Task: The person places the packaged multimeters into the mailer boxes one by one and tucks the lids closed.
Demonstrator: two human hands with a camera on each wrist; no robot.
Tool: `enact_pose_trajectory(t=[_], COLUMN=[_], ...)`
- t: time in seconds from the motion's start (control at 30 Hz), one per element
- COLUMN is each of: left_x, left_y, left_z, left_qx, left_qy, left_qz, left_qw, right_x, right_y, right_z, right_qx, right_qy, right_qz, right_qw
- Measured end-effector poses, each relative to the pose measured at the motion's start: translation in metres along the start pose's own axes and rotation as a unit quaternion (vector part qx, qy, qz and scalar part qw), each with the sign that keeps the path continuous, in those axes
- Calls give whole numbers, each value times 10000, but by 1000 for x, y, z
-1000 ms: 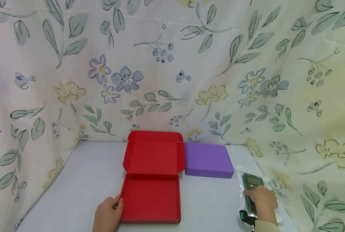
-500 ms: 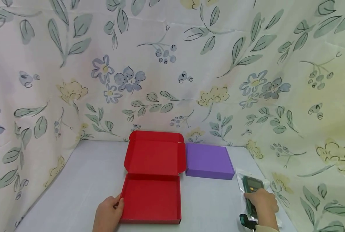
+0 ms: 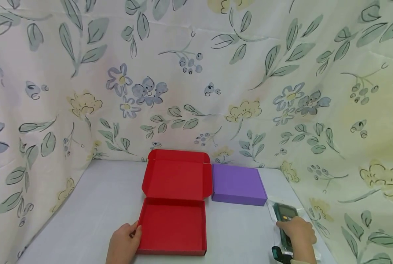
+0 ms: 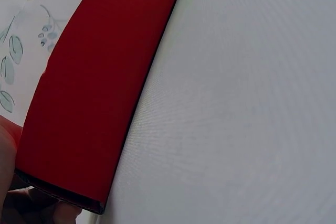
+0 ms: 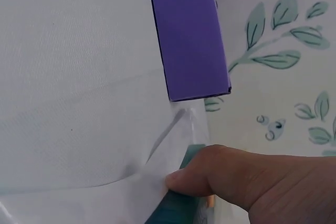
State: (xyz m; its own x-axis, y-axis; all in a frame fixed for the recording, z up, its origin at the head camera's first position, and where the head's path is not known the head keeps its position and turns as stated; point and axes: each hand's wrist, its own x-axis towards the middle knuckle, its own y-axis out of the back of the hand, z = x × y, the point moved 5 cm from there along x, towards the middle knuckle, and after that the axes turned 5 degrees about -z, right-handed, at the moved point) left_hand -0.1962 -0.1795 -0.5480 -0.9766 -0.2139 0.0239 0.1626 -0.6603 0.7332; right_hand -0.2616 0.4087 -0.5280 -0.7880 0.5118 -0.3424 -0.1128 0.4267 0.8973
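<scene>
An open red cardboard box [image 3: 171, 227] lies on the white table, its lid [image 3: 178, 176] folded back behind it. My left hand [image 3: 124, 242] pinches the left wall near the front corner, thumb at the rim. In the left wrist view, the box's outer side [image 4: 94, 93] fills the upper left, with fingertips at its lower end. At the right, my right hand [image 3: 298, 231] grips a dark green handheld device [image 3: 286, 212] with a grey screen, lying over a clear plastic bag [image 3: 274, 209]. The right wrist view shows the thumb pressed on the device's green edge [image 5: 181, 203]; its lower part is hidden.
A closed purple box [image 3: 238, 183] stands right of the red lid, behind the device. Floral cloth [image 3: 190, 91] hangs at the back and sides of the white table [image 3: 94, 205]. A small black piece [image 3: 279, 255] sits beside the right wrist.
The head view has shifted slightly. My right hand and the green device have moved a little to the left and toward me. My left hand keeps its grip on the red box.
</scene>
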Motion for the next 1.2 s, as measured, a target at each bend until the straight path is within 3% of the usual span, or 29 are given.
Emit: enact_pose_trajectory(t=[0.63,1.2], left_x=[-2,-3], left_y=[1,-2], left_z=[1,-1], left_qx=[-30,-74], left_qy=[101,-15], left_qz=[45,168], left_qw=[9999,9998], right_x=[-9,-12], right_y=[-6,-8], right_z=[0,3], right_qx=[114,169], right_qy=[-37,-92], right_qz=[91,140], right_qw=[9999,9997])
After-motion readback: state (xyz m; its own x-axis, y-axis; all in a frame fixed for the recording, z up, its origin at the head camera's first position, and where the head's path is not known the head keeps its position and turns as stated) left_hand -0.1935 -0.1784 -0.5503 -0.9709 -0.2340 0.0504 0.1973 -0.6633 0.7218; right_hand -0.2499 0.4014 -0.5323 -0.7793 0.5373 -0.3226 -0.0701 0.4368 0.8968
